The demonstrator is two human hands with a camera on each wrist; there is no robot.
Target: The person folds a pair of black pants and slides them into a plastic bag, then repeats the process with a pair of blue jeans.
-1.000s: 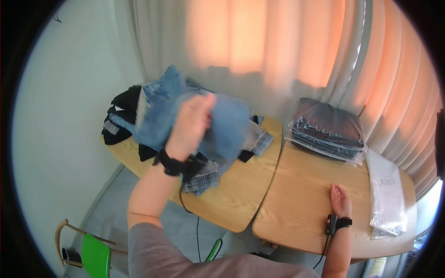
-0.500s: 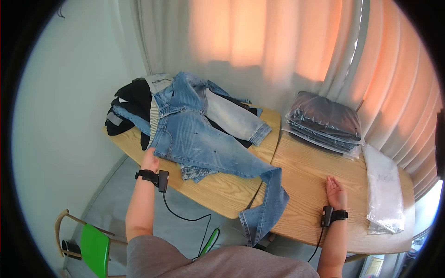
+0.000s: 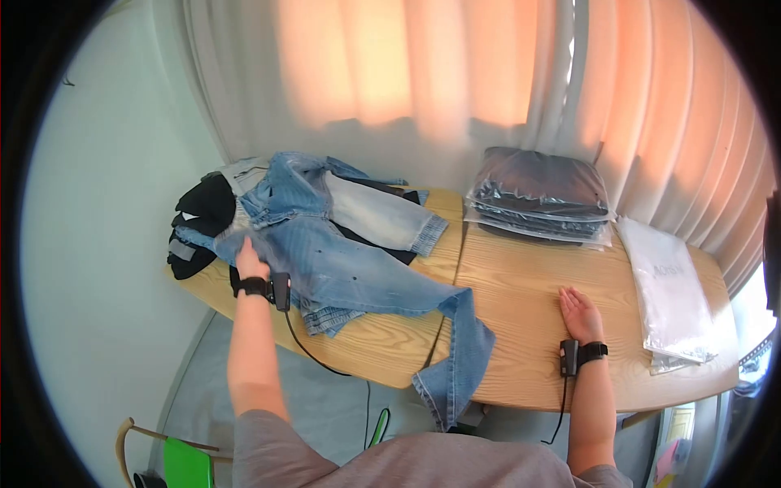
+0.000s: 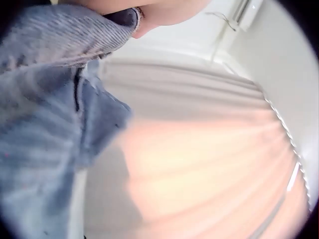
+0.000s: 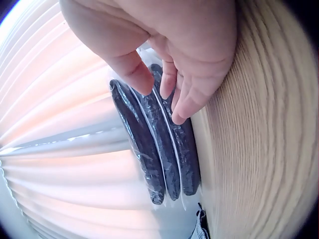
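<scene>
Blue jeans (image 3: 350,264) lie across the left table on top of other clothes, one leg running to the right and hanging over the front edge. My left hand (image 3: 252,262) grips the jeans at their waist end, and the cloth there is blurred. Close up in the left wrist view, a fold of the denim (image 4: 65,37) comes out from under the hand (image 4: 164,12). My right hand (image 3: 581,315) rests palm up on the right table, its fingers loosely bent and holding nothing. In the right wrist view the fingers overlap a stack of bagged dark clothes (image 5: 144,144).
Black garments (image 3: 203,207) are heaped at the left end of the pile. The bagged stack (image 3: 537,191) stands at the back of the right table (image 3: 521,325), with flat clear plastic bags (image 3: 667,293) along its right side. Curtains (image 3: 407,65) hang behind. A green chair (image 3: 187,464) stands lower left.
My left hand swung the jeans over the pile, laid them out, and now lifts their waist end slightly away from me. The right hand stays on the table. The head view has shifted.
</scene>
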